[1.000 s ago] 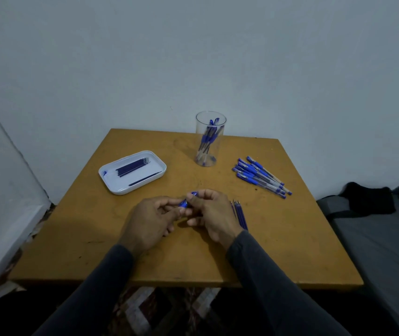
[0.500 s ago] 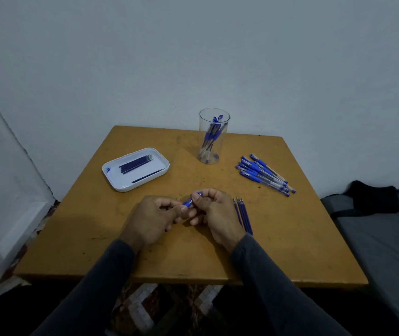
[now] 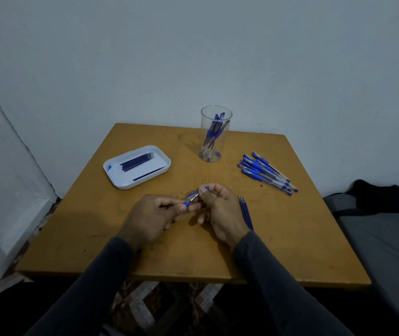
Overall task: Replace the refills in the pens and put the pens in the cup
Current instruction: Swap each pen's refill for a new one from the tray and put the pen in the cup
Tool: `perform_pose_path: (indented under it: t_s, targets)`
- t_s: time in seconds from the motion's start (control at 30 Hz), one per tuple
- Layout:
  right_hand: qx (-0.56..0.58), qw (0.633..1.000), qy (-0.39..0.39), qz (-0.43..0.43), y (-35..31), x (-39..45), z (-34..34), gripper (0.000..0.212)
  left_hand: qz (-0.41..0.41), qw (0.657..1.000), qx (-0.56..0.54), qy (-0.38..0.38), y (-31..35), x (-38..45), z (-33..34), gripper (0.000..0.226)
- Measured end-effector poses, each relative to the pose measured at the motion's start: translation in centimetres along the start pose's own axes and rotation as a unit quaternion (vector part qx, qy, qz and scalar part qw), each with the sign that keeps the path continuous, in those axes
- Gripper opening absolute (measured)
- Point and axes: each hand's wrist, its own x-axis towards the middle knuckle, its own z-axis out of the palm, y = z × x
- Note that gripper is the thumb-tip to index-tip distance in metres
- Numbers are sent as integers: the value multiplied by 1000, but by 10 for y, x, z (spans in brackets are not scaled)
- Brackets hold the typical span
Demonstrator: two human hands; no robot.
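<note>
**Pen comes apart over the bench, refill swap under way**

Pen (image 3: 195, 198) sits between both hands above the middle of the wooden bench (image 3: 290, 238). The left hand (image 3: 153, 215) has its grip clamped on the blue end; the right hand (image 3: 220, 209) has its grip pinched round the barrel. Loose refills (image 3: 245, 210) lie just beside the right wrist, more wait in the white tray (image 3: 162, 161), and unfinished pens (image 3: 266, 172) are heaped near the clear cup (image 3: 211, 134), which already holds several. Done well, the parts would be drawn straight apart along the pen's axis, so the thin refill does not bend.
</note>
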Motion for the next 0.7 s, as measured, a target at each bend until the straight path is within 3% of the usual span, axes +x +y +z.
perform_pose_path:
  t_s: [0.17,0.27,0.43,0.6,0.7]
  targets:
    - [-14,997,71,14,1,0,0,10,18,999,5,47,1,-5,4,13]
    - [-141,983,114,11,2,0,-2,11,53,995,43,69,-1,-8,-1,17]
    - [-351,923,154,-34,4,6,3,5,126,981,115,91,-9,-9,-2,31]
    - [-398,901,174,-5,5,13,5,9,138,976,132,108,-6,-9,6,33]
    - [-403,896,183,-33,9,12,1,12,140,973,153,103,-3,-8,9,33]
